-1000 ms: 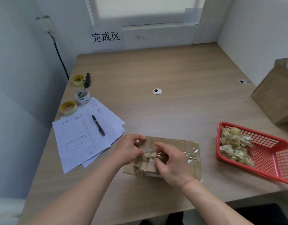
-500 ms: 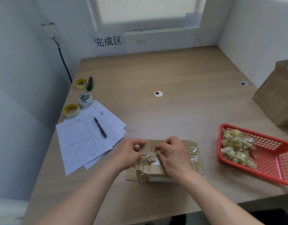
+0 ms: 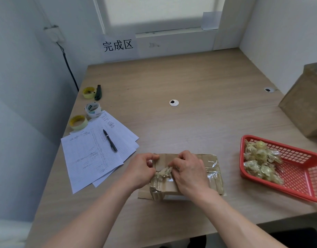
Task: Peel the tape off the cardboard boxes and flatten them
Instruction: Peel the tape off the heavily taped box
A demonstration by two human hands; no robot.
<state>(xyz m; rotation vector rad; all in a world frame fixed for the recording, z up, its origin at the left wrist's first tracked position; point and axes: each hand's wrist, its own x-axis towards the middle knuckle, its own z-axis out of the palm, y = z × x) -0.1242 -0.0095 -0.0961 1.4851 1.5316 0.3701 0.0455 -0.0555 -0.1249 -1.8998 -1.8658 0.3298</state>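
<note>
Cardboard box (image 3: 212, 173) lies flattened, glossy with wrinkled tape. Left hand (image 3: 139, 170) grips its edge; right hand (image 3: 189, 173) pinches a crumpled tape wad (image 3: 164, 171).

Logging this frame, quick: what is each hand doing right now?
Left hand: grip closed on the box edge.
Right hand: pinching the tape wad.

Both hands (image 3: 164, 172) on taped cardboard box (image 3: 212, 173), crumpled tape (image 3: 164, 171) pinched.
</note>
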